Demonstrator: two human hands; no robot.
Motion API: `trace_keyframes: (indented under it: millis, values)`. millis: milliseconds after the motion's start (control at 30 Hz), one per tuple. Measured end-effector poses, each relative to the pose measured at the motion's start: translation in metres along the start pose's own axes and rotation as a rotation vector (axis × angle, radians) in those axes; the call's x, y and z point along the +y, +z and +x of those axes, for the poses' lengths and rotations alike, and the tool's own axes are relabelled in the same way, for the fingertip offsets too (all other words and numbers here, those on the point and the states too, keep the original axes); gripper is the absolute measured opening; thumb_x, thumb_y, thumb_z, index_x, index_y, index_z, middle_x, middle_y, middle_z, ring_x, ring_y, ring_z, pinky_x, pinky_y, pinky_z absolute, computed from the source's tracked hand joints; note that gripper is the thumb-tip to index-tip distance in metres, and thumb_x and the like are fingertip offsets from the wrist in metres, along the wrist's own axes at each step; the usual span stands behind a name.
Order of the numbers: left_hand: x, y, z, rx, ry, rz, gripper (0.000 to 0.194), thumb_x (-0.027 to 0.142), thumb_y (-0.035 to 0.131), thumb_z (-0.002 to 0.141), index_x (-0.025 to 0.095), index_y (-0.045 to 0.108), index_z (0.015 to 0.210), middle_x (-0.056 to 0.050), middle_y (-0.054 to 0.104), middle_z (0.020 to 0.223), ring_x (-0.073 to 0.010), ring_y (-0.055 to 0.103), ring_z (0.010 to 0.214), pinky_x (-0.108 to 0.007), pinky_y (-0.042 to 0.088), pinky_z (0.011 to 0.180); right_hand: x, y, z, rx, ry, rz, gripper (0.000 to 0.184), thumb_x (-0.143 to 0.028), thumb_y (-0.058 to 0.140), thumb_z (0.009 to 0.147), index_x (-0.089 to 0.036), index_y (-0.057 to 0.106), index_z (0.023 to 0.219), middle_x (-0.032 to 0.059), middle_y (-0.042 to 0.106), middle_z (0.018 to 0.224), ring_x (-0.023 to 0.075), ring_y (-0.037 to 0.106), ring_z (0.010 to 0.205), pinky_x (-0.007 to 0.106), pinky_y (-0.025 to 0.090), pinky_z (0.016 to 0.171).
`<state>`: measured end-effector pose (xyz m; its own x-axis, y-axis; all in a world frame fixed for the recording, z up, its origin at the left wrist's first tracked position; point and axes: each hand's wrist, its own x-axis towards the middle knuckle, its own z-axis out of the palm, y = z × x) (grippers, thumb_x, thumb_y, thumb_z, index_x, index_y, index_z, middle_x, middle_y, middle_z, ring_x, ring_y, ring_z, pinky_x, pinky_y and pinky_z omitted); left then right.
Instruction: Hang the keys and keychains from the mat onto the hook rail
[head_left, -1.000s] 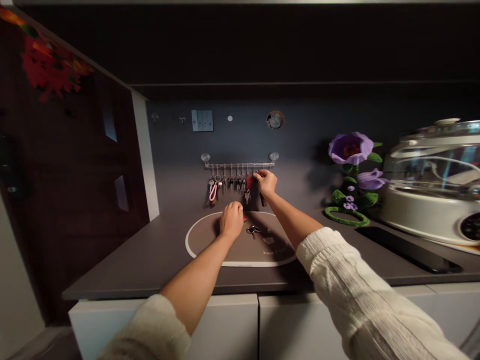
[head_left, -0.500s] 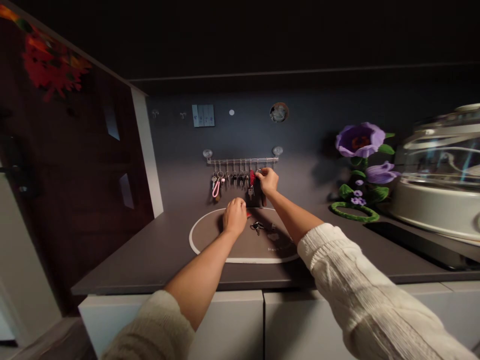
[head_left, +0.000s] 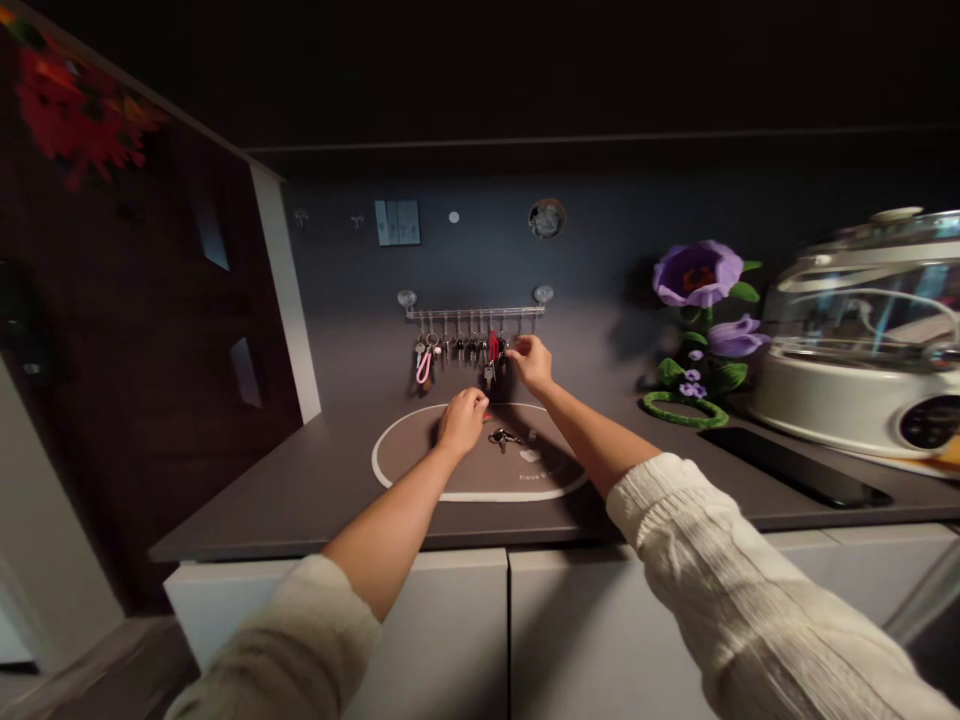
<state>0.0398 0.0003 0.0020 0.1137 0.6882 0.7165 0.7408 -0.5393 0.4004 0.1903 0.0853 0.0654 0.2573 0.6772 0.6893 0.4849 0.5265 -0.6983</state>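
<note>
A clear hook rail (head_left: 476,313) on the back wall carries several hanging keys (head_left: 462,350), among them one with a pink loop strap (head_left: 424,366) and one with a red tag (head_left: 493,347). At the rail's right part my right hand (head_left: 532,364) is raised, thumb and fingers slightly apart, beside a dark key hanging next to the red tag. My left hand (head_left: 463,420) hovers low over the oval brown mat (head_left: 409,465), fingers curled together. A bit of red shows by its fingertips; what it holds is hidden. Right of it, a bunch of keys (head_left: 503,438) lies on the mat.
Purple knitted flowers (head_left: 699,276) with a green ring base stand to the right. Behind a black phone-like slab (head_left: 795,466) is a white appliance with a clear dome (head_left: 862,390). A dark cabinet overhangs the counter (head_left: 247,510). Red flowers (head_left: 79,110) hang at left.
The view has shifted slightly. My right hand has drawn a little to the right of the red tag, and a dark key now shows hanging between them. My left hand stays over the mat.
</note>
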Motion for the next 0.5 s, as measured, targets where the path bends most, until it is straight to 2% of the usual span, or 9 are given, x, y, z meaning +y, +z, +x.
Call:
trace_keyframes:
  millis: [233,367,500]
  values:
    - [0.005,-0.007,-0.005,-0.135,0.098,0.016,0.018,0.022,0.042,0.083,0.018,0.059,0.082,-0.005,0.06,0.085,-0.0159,0.053,0.085,-0.027,0.04,0.079,-0.004,-0.026,-0.037,-0.098,0.038,0.054,0.019,-0.018,0.056,0.07,-0.015,0.06,0.088,0.0057,0.065,0.088,0.0135,0.059,0.077,0.029,0.045,0.078]
    - [0.005,-0.008,-0.007,-0.213,0.123,0.023,0.017,0.024,0.045,0.082,0.018,0.061,0.085,-0.005,0.059,0.087,-0.0164,0.053,0.087,-0.027,0.04,0.079,-0.003,-0.039,-0.066,-0.26,0.126,0.151,0.017,-0.016,0.055,0.07,-0.014,0.06,0.086,0.0034,0.064,0.077,0.0116,0.057,0.068,0.028,0.047,0.071]
    - [0.0,-0.007,-0.008,-0.283,0.124,0.053,0.016,0.025,0.048,0.08,0.018,0.062,0.084,-0.005,0.059,0.086,-0.0163,0.052,0.084,-0.028,0.04,0.078,0.003,-0.047,-0.088,-0.389,0.113,0.167,0.016,-0.02,0.057,0.071,-0.014,0.061,0.085,0.0026,0.064,0.075,0.0103,0.056,0.066,0.026,0.046,0.069]
